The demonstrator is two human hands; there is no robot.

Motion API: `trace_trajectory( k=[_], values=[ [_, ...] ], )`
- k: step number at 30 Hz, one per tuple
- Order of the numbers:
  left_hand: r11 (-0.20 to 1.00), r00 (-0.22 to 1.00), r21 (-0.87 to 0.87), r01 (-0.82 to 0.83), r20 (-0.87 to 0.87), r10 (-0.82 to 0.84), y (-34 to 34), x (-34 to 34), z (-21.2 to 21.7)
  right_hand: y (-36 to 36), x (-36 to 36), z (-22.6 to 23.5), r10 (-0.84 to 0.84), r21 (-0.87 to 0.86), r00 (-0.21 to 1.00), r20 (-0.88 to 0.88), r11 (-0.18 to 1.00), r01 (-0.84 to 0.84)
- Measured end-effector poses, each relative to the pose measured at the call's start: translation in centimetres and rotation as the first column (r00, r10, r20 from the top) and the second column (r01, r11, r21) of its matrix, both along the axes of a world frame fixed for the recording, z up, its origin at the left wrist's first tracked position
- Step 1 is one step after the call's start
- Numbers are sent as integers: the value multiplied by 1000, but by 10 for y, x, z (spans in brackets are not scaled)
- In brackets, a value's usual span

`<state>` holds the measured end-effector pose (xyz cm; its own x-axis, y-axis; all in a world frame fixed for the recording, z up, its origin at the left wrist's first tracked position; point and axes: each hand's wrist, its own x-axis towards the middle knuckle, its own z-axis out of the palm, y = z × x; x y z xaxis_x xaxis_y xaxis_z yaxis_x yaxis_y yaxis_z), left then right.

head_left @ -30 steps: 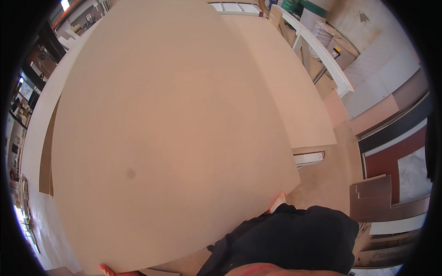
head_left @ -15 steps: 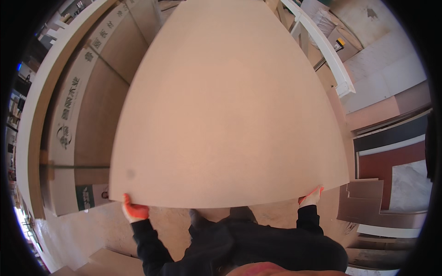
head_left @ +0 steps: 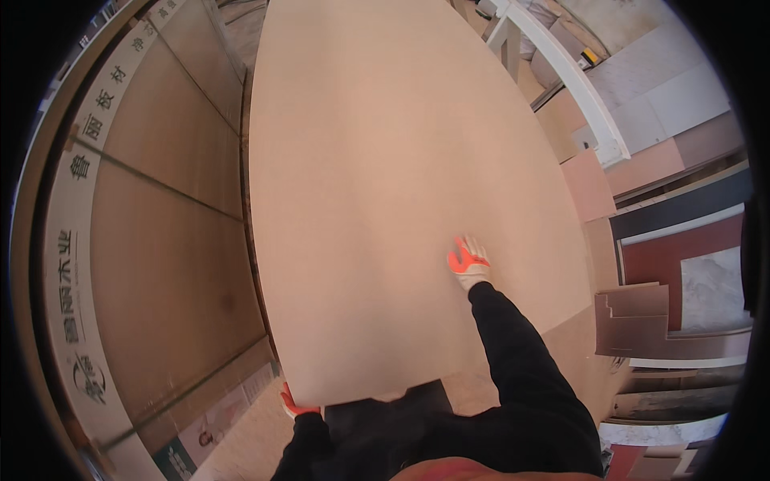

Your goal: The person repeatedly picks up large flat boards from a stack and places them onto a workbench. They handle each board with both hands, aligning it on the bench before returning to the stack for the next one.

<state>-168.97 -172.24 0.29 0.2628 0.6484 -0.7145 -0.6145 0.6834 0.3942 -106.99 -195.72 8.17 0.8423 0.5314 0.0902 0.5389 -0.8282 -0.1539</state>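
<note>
Plywood sheet (head_left: 385, 184), large, pale tan and bare-faced, fills the middle of the view and runs away from the person toward the top edge. Its near edge sits just in front of the person's body, and its left side lies over a darker brown stack of boards (head_left: 160, 264) that is bound with thin straps and edged with a pale printed band.

Both hands wear white gloves with orange palms, and both arms are in black sleeves. The left hand (head_left: 295, 405) is at the sheet's near left corner, fingers curled up around the lower edge so that only the orange fingertips show; it has hold of that corner. The right hand (head_left: 468, 260) lies flat and open on the top face of the sheet, fingers spread, well in from the right edge, pressing on the surface rather than closing around anything.

To the right of the sheet a white frame (head_left: 577, 96) slants across the upper corner. Below it lean several flat panels (head_left: 682, 256) in dark red, grey and black, with a notched brown offcut (head_left: 634, 321) near them.
</note>
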Motion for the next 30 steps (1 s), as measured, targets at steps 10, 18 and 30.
trace_trajectory(
  k=[10,18,30],
  values=[
    [984,958,-76,159,-229,-172,21,44,16,56,55,-11,47,129,996,78,990,-57],
    [954,911,91,286,-334,-241,74,105,20,117,108,-5,23,154,1000,10,988,-24],
    [441,267,-10,897,-784,-561,41,71,23,88,120,-9,133,13,990,53,991,-134]
  ],
)
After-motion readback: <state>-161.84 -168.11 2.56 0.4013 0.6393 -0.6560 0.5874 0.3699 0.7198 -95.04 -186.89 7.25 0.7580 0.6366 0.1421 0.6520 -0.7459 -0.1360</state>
